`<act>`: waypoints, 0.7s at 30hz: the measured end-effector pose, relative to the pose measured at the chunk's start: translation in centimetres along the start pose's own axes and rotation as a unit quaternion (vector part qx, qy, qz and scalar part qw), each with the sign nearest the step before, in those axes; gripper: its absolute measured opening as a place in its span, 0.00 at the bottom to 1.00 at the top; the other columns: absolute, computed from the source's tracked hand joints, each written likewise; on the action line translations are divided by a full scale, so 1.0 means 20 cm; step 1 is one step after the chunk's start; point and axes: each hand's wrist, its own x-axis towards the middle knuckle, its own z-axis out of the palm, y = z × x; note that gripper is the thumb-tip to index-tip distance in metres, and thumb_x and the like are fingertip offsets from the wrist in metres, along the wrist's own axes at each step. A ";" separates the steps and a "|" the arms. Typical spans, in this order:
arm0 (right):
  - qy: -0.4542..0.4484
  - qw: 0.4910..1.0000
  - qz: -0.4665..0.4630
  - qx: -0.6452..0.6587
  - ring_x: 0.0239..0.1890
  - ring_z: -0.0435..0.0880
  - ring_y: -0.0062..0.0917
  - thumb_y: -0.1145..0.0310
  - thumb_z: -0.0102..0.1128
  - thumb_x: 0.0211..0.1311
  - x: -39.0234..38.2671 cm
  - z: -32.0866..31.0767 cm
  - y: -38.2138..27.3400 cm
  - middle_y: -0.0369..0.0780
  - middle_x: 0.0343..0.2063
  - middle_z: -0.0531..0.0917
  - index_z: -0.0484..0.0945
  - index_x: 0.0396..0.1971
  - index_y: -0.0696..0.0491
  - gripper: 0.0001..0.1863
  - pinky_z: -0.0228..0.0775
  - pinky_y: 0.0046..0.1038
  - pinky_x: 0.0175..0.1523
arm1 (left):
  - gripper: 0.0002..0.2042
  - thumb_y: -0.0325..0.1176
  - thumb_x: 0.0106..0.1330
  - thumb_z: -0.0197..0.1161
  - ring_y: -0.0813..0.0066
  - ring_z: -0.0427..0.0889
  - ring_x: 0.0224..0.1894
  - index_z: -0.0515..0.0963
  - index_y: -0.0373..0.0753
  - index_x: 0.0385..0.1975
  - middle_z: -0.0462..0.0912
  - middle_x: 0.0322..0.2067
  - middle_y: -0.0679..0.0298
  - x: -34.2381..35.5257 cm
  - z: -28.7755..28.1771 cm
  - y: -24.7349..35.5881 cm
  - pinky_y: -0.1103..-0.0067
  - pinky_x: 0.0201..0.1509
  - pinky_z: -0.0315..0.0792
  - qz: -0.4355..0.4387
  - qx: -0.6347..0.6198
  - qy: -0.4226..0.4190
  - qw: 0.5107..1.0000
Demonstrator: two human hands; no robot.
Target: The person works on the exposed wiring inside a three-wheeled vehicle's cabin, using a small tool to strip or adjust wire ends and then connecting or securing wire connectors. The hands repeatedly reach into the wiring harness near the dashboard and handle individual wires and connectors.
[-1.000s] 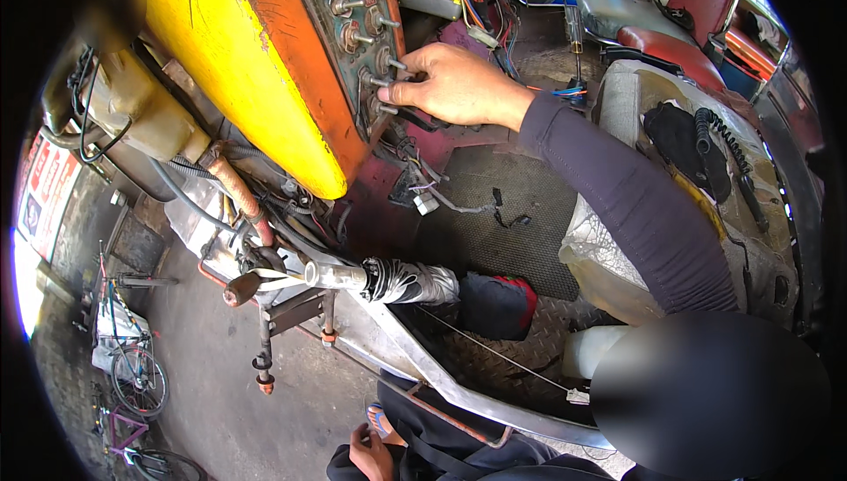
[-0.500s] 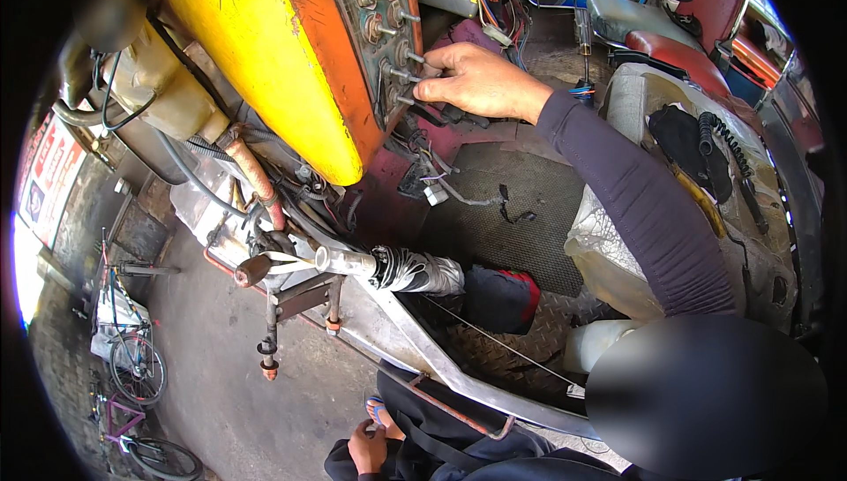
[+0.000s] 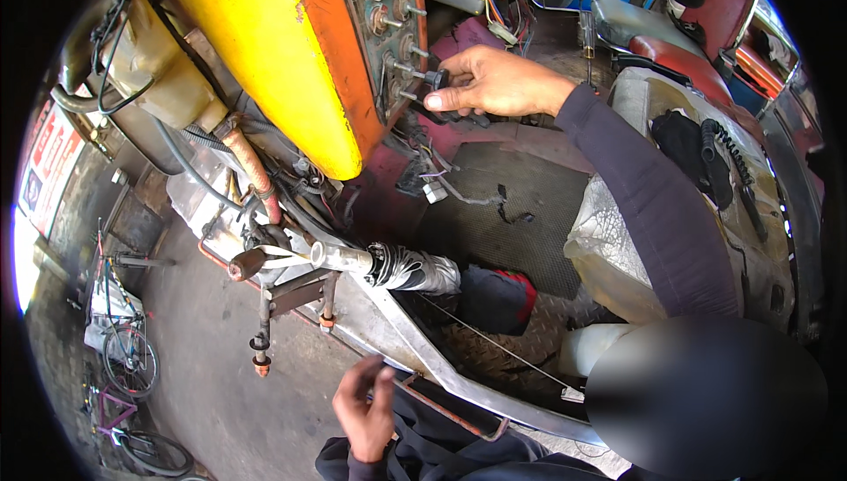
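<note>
Head view: beside the switch panel point(image 3: 389, 38), our right hand point(image 3: 503, 80) reaches, fingers pinching a small black knob point(image 3: 437, 80); well below the panel, our left hand point(image 3: 365, 410) curls half-wide.

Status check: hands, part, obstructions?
Right hand: pinch grip on small black round part, beside toggle switches. Left hand: half-curled, contents unclear. Loose wiring hangs below switches.
</note>
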 end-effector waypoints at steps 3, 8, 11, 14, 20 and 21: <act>0.017 1.000 -0.020 -0.007 0.34 0.80 0.17 0.46 0.65 0.66 0.01 0.02 -0.04 0.32 0.33 0.84 0.82 0.47 0.55 0.26 0.74 0.24 0.39 | 0.21 0.27 0.69 0.64 0.73 0.81 0.51 0.72 0.29 0.61 0.82 0.50 0.54 0.25 0.32 0.29 0.77 0.55 0.75 0.078 -0.078 -0.068 0.992; 0.073 0.996 -0.046 0.035 0.27 0.79 0.19 0.45 0.66 0.64 0.02 0.01 -0.04 0.36 0.23 0.82 0.85 0.37 0.58 0.26 0.72 0.27 0.35 | 0.22 0.28 0.72 0.59 0.67 0.80 0.56 0.68 0.28 0.63 0.79 0.55 0.53 0.93 0.85 0.18 0.72 0.59 0.75 0.090 -0.125 0.039 0.987; 0.089 0.995 -0.044 -0.032 0.24 0.77 0.20 0.43 0.65 0.64 0.04 0.01 -0.01 0.36 0.19 0.80 0.85 0.31 0.57 0.27 0.70 0.29 0.33 | 0.11 0.32 0.74 0.55 0.63 0.86 0.47 0.77 0.31 0.48 0.84 0.47 0.53 1.05 0.89 0.20 0.68 0.51 0.82 -0.107 -0.372 -0.102 0.916; 0.082 0.994 -0.047 -0.047 0.24 0.79 0.23 0.41 0.63 0.64 0.06 0.00 0.05 0.38 0.18 0.80 0.85 0.30 0.56 0.29 0.71 0.31 0.34 | 0.12 0.34 0.75 0.54 0.60 0.87 0.44 0.78 0.31 0.47 0.85 0.43 0.53 1.05 0.89 0.27 0.68 0.50 0.83 -0.099 -0.424 -0.188 0.880; 0.232 0.947 -0.102 -0.196 0.35 0.85 0.47 0.38 0.57 0.65 0.03 0.13 -0.05 0.47 0.27 0.85 0.86 0.37 0.51 0.28 0.74 0.46 0.41 | 0.15 0.38 0.76 0.54 0.59 0.88 0.42 0.78 0.30 0.47 0.86 0.40 0.51 1.05 0.85 0.27 0.68 0.47 0.84 -0.144 -0.514 -0.208 0.819; 0.225 0.953 -0.075 -0.191 0.36 0.84 0.48 0.38 0.57 0.65 0.03 0.13 -0.07 0.48 0.28 0.85 0.86 0.38 0.51 0.28 0.74 0.46 0.41 | 0.15 0.38 0.76 0.54 0.59 0.87 0.43 0.78 0.31 0.47 0.86 0.41 0.51 1.05 0.85 0.27 0.68 0.49 0.83 -0.145 -0.522 -0.214 0.813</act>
